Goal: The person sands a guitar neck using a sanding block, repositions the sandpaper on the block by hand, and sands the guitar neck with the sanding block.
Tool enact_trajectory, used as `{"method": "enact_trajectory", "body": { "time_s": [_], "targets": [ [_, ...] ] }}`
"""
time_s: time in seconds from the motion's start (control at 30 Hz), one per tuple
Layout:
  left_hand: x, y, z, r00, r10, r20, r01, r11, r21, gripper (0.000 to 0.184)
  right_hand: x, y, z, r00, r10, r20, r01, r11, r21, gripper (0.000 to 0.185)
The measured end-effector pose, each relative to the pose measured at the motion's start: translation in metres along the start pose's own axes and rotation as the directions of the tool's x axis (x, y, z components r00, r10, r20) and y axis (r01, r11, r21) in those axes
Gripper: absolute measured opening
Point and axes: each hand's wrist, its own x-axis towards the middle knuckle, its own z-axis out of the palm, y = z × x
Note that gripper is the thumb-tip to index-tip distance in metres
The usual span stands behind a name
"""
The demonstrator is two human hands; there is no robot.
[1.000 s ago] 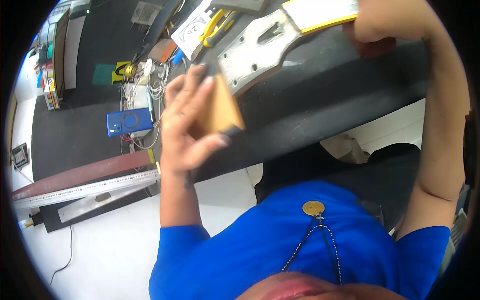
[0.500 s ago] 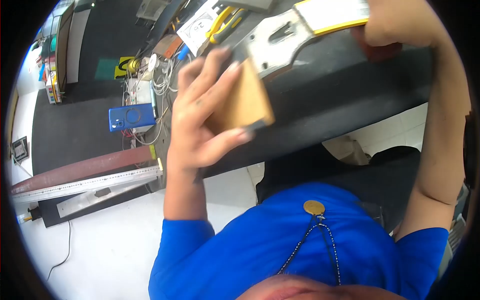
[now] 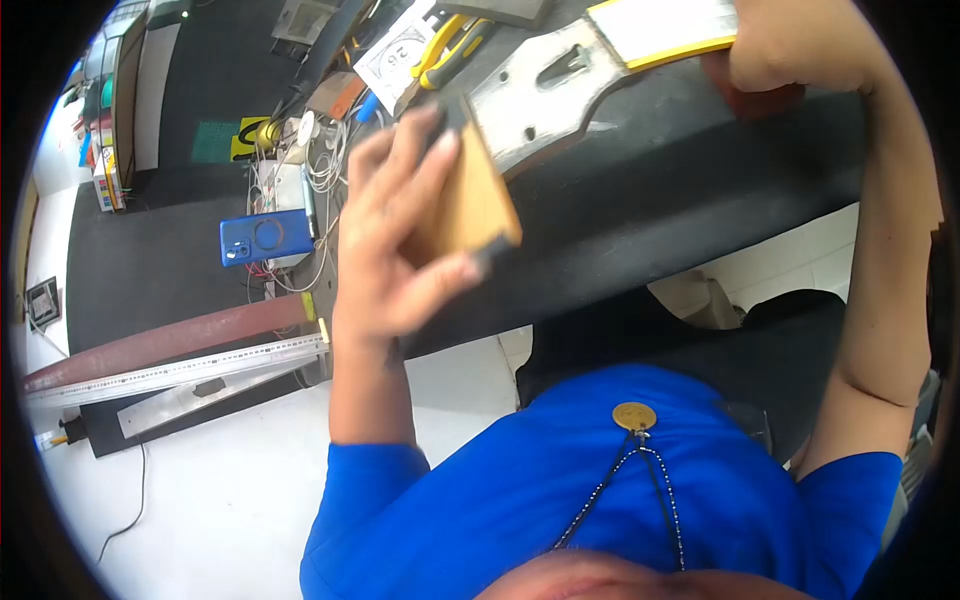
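Observation:
My left hand (image 3: 385,220) is wrapped over a tan sanding block (image 3: 476,200) with dark strips at its ends, thumb on the near edge and fingers on the far side. Just right of the block lies what looks like a guitar neck, its whitish headstock (image 3: 550,90) pierced by a dark slot and small holes. A white, yellow-edged section (image 3: 665,30) continues from it to the right. There my right hand (image 3: 790,45) is closed around the neck at the top edge, its fingertips mostly hidden. A dark red block (image 3: 755,92) sits under that hand.
Yellow-black pliers (image 3: 452,52) and a printed white card (image 3: 395,62) lie beyond the headstock. Tangled cables (image 3: 325,150) and a blue phone (image 3: 266,237) are to the left. A steel ruler (image 3: 190,370) and a long reddish-brown strip (image 3: 170,340) lie at the lower left.
My left hand and the sanding block have moved left, away from the headstock, uncovering more of its left end. My right hand has stayed in place.

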Motion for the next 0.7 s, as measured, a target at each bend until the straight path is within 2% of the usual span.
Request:
{"method": "enact_trajectory", "body": {
  "time_s": [0.03,0.07,0.1,0.17,0.2,0.23,0.3,0.43,0.5,0.53,0.57,0.6,0.63,0.7],
  "targets": [
    [-0.011,0.002,0.001,1.000,0.026,0.006,-0.026,0.999,-0.020,0.091,-0.002,0.008,0.000,0.998,-0.059,-0.015,0.059,0.998,0.008,0.034],
    [-0.023,-0.010,-0.001,0.998,-0.058,-0.014,0.057,0.996,-0.075,0.090,-0.005,0.016,0.000,0.993,-0.117,-0.029,0.117,0.993,0.013,0.034],
    [-0.026,-0.025,-0.005,0.994,-0.100,-0.040,0.096,0.991,-0.088,0.090,-0.002,0.010,-0.011,0.998,-0.039,0.059,0.034,0.996,0.086,0.034],
    [-0.012,-0.032,-0.005,0.978,-0.205,-0.047,0.200,0.974,-0.105,0.094,-0.002,0.003,-0.007,0.995,-0.042,0.090,0.034,0.995,0.097,0.034],
    [-0.004,-0.015,-0.004,0.984,-0.172,-0.044,0.166,0.980,-0.111,0.094,-0.004,0.009,0.003,0.995,-0.095,0.014,0.094,0.995,0.030,0.035],
    [-0.004,-0.005,0.001,0.997,-0.070,-0.033,0.068,0.995,-0.079,0.095,-0.003,0.011,0.002,0.994,-0.106,0.013,0.106,0.994,0.025,0.035],
    [-0.022,-0.005,0.000,0.999,-0.030,-0.016,0.029,0.998,-0.056,0.095,-0.001,0.016,0.001,0.992,-0.129,0.010,0.129,0.992,0.015,0.036],
    [-0.008,-0.030,-0.004,0.981,-0.187,-0.043,0.181,0.976,-0.118,0.097,0.005,-0.004,-0.016,0.988,0.026,0.151,-0.043,0.993,0.106,0.035],
    [-0.006,-0.005,0.000,0.998,-0.050,-0.022,0.049,0.997,-0.057,0.095,0.005,-0.003,-0.014,0.995,-0.036,0.088,0.028,0.996,0.090,0.035],
    [-0.016,0.001,-0.001,0.999,-0.040,-0.011,0.040,0.997,-0.064,0.095,0.000,0.004,-0.004,0.989,-0.148,0.003,0.148,0.988,0.053,0.035],
    [-0.025,-0.002,-0.001,1.000,-0.026,0.002,0.026,0.997,-0.070,0.096,0.000,0.012,0.000,0.996,-0.090,0.008,0.089,0.995,0.047,0.035],
    [-0.034,-0.016,-0.003,0.995,-0.097,-0.020,0.095,0.992,-0.083,0.096,0.001,0.012,0.001,0.999,-0.031,0.012,0.031,0.999,0.040,0.035],
    [-0.027,-0.027,-0.007,0.994,-0.107,-0.037,0.104,0.993,-0.064,0.093,0.011,-0.014,-0.009,0.976,0.187,0.117,-0.194,0.979,0.060,0.035],
    [-0.009,-0.032,-0.006,0.980,-0.194,-0.037,0.189,0.976,-0.107,0.093,0.010,-0.025,-0.009,0.975,0.179,0.130,-0.187,0.980,0.059,0.035]
  ]
}}
